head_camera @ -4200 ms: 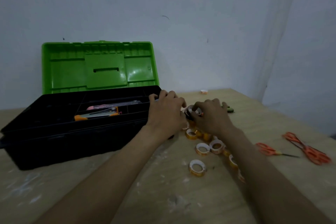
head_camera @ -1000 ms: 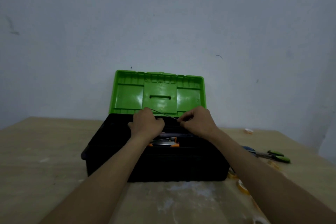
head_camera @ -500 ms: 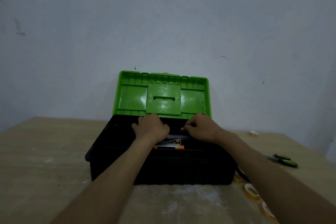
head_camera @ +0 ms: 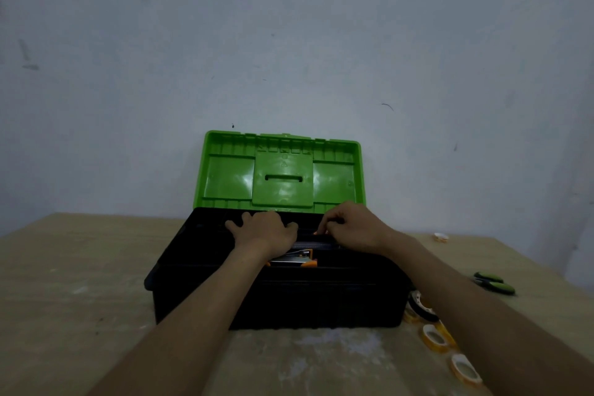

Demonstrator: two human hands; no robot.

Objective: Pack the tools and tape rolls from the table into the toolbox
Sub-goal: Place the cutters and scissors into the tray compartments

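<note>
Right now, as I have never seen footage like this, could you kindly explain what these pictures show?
No machine here: these are a person's two bare hands, filmed by one camera worn on the head, looking forward and down. A black toolbox with its green lid open stands on a wooden table. The left hand rests, fingers spread, in the box; the right hand curls at the back, its grip too dim to read. Tape rolls and a green-handled tool lie to the right.

toolbox [head_camera: 289, 302]: black | lid [head_camera: 283, 170]: bright green | tape rolls [head_camera: 434, 348]: orange-white | table [head_camera: 64, 283]: pale wood | wall [head_camera: 289, 42]: grey-white
</note>
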